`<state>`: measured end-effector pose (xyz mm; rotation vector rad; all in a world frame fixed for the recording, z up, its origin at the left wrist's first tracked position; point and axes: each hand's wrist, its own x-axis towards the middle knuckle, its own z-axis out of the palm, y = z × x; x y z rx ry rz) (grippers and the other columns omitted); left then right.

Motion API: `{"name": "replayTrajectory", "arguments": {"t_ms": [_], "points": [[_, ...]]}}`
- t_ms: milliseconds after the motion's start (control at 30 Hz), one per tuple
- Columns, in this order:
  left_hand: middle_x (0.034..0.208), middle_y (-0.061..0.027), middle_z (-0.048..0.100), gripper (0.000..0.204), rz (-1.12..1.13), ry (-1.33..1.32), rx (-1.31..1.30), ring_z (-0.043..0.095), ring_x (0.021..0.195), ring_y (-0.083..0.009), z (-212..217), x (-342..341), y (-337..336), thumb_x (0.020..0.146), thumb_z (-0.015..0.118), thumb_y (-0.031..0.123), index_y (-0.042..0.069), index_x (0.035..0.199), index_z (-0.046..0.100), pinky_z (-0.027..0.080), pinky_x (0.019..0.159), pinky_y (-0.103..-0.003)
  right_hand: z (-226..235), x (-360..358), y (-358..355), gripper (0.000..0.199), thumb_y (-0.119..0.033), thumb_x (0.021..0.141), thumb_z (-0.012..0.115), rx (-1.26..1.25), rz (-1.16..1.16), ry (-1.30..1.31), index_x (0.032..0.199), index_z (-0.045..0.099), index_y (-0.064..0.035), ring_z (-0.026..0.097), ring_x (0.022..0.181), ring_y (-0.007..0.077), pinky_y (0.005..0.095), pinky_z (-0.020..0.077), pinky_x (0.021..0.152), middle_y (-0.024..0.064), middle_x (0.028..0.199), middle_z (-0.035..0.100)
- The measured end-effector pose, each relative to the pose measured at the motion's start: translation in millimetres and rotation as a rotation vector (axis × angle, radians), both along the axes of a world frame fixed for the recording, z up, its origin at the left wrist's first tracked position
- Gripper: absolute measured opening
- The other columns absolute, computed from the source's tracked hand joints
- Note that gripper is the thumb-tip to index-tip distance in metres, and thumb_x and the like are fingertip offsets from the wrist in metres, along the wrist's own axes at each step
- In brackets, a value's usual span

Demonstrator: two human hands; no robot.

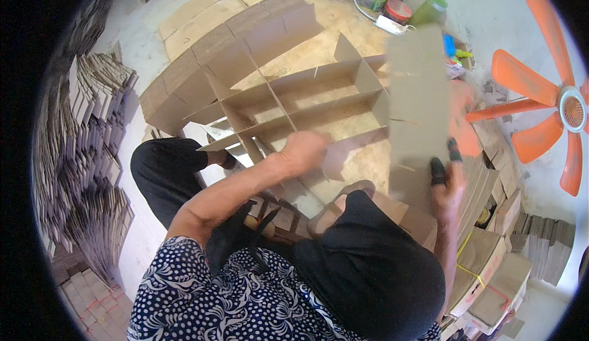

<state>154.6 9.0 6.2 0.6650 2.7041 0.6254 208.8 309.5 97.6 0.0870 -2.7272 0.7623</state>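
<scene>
- Right hand (446, 184) — fingers pinched on slotted cardboard strip (418, 105), held upright beside the cardboard divider grid (307, 111).
- Left hand (304, 151) — closed on the grid's near edge.
- Grid rests on floor, orange fan (540, 105) at right.

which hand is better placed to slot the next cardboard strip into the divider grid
Right, probably. The right hand already grips the tall slotted brown cardboard strip upright beside the brown cardboard divider grid, while the left hand rests on the grid, steadying it.

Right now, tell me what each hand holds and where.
Right hand pinches the slotted cardboard strip at its lower edge. Left hand rests on the cardboard divider grid; its grip cannot be told.
</scene>
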Motion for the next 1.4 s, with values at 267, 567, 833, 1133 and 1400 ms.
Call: {"name": "replayTrajectory", "arguments": {"t_ms": [267,567,833,1133,1400], "points": [[0.071,-0.0199,0.063,0.017,0.024,0.087,0.126,0.063,0.07,-0.0382,-11,1,0,0.071,0.059,0.011,0.003,0.087,0.057,0.049,0.061,-0.048,22,-103,-68,0.039,0.002,0.084,0.057,-0.109,0.329,-0.189,0.122,0.053,-0.0025,0.063,0.096,0.0353,0.0363,0.0494,0.077,0.0264,0.107,0.06],[0.073,-0.0182,0.064,0.02,0.022,0.03,0.139,0.064,0.07,-0.0354,-16,-6,-3,0.069,0.06,0.012,0.006,0.089,0.061,0.051,0.061,-0.045,26,-125,-88,0.037,0.001,0.085,0.056,0.024,0.437,-0.223,0.121,0.055,-0.0025,0.062,0.091,0.0378,0.0364,0.0486,0.077,0.0259,0.104,0.06],[0.074,-0.0204,0.064,0.015,0.006,0.021,0.182,0.064,0.07,-0.036,-12,-8,-2,0.069,0.058,0.008,0.0,0.082,0.059,0.052,0.062,-0.044,20,-131,-89,0.039,0.004,0.082,0.056,0.016,0.475,-0.202,0.12,0.056,-0.0036,0.063,0.087,0.0358,0.0361,0.0486,0.075,0.026,0.098,0.061],[0.077,-0.0219,0.064,0.017,-0.017,-0.017,0.074,0.065,0.074,-0.0355,-5,-11,2,0.07,0.056,0.005,-0.003,0.084,0.061,0.052,0.064,-0.045,-12,-131,-92,0.057,0.01,0.069,0.055,0.058,0.506,-0.296,0.123,0.052,-0.0075,0.061,0.079,0.0401,0.0419,0.0491,0.069,0.024,0.088,0.062],[0.075,-0.0212,0.064,0.016,-0.022,-0.035,0.024,0.064,0.072,-0.036,-2,-9,4,0.071,0.056,0.006,-0.003,0.083,0.061,0.051,0.063,-0.045,-28,-123,-100,0.038,0.007,0.068,0.052,0.078,0.503,-0.227,0.104,0.055,-0.0053,0.058,0.081,0.0426,0.0491,0.0467,0.069,0.0233,0.086,0.061]]}}
